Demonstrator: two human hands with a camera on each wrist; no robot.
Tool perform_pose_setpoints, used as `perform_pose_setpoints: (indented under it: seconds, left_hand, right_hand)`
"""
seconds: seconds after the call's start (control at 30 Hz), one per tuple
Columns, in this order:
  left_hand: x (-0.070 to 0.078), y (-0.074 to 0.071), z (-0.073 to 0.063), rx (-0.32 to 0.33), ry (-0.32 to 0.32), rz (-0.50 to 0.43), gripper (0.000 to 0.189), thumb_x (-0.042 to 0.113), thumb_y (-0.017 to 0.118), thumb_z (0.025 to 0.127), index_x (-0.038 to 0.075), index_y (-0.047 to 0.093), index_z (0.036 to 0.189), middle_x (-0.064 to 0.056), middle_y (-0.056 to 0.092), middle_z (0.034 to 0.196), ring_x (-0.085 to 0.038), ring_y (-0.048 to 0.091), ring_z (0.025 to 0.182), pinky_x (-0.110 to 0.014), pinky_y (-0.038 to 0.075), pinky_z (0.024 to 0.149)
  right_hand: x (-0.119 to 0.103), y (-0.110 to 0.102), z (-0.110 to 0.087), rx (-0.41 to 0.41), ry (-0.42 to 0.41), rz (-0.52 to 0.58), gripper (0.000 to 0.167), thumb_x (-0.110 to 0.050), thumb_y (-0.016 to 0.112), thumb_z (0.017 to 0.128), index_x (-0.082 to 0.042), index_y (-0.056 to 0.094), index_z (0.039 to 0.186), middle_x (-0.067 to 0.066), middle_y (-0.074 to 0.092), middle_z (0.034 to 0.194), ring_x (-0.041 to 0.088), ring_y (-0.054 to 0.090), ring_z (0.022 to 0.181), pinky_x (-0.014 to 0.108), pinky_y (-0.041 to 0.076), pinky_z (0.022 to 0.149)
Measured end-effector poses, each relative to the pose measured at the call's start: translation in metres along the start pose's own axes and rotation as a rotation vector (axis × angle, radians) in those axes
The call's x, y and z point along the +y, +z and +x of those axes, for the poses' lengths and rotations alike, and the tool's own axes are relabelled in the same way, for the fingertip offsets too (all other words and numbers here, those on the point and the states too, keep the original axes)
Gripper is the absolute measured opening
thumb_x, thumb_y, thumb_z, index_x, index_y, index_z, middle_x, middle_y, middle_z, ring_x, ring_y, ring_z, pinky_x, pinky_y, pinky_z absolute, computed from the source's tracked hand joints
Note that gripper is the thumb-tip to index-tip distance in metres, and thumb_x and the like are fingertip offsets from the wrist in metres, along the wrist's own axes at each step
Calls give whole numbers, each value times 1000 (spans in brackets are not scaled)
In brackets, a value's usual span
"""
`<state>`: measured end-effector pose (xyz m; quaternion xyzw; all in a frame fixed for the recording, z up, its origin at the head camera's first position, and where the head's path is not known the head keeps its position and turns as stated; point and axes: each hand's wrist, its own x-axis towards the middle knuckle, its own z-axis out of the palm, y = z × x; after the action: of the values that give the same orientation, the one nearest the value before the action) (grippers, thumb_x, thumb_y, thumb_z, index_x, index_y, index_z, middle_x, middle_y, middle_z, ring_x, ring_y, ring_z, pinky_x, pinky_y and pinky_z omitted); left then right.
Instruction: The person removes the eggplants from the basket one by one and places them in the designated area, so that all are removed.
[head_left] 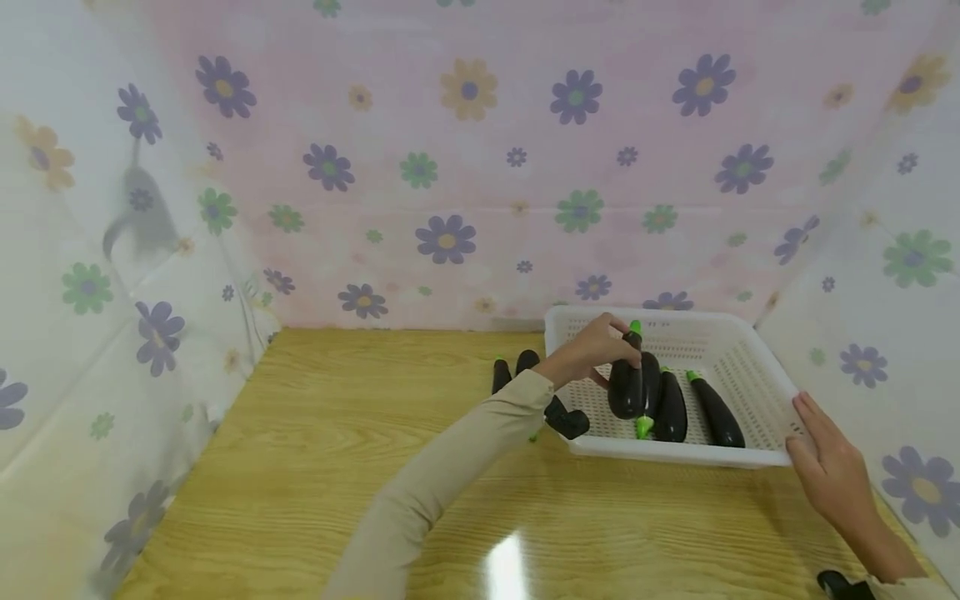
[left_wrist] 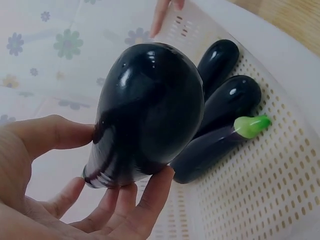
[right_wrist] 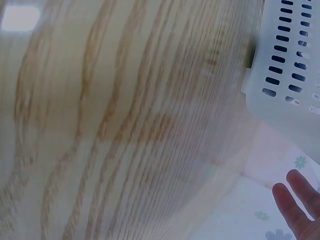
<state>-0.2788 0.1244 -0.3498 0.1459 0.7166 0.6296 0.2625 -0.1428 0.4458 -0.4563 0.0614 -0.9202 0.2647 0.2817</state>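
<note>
My left hand (head_left: 603,346) holds a dark purple eggplant (head_left: 625,387) near its green stem end, thumb on one side and fingers on the other. In the left wrist view this eggplant (left_wrist: 150,110) hangs with its fat end away from the palm, over a white perforated basket (head_left: 720,325). Several more eggplants lie in the basket, one (head_left: 717,410) slanting at the right and another (head_left: 670,408) beside the held one. My right hand (head_left: 832,462) grips the basket's right rim near the front corner. Two of its fingers (right_wrist: 292,205) stretch out beside the basket in the right wrist view.
Other eggplants (head_left: 527,361) lie on the wood-grain table (head_left: 337,417) left of the basket, partly hidden by the left forearm. A flowered cloth (head_left: 450,167) walls the table at the back and sides. Black wrist straps (head_left: 566,419) sit on the arms.
</note>
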Motion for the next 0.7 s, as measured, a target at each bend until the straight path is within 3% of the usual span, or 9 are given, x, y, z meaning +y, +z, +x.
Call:
perform_pose_setpoints:
  seconds: [0.23,0.47,0.7]
  left_hand:
    - [-1,-14,-12,-13,41,7,51,6,72,80,10,46,124,-7,56,100,-23,58,94,-46,55,57]
    - [-6,-28,-23,0,64,4,53,6,72,81,12,46,126,-7,57,101,-21,59,88,-44,56,56]
    - [-8,-36,-32,-3,59,4,49,8,70,83,12,46,125,-8,55,104,-22,61,85,-44,56,59]
  right_hand:
    - [2,2,3,-16,-32,33,56,-4,45,93,-5,31,147,-4,23,153,-9,13,132,18,6,111]
    - [2,-1,3,-24,13,9,57,-5,43,93,-5,30,148,6,24,154,-2,12,136,20,5,112]
    - [1,-1,-1,-27,23,20,57,-5,43,93,-6,30,148,9,24,153,-10,11,132,19,5,111]
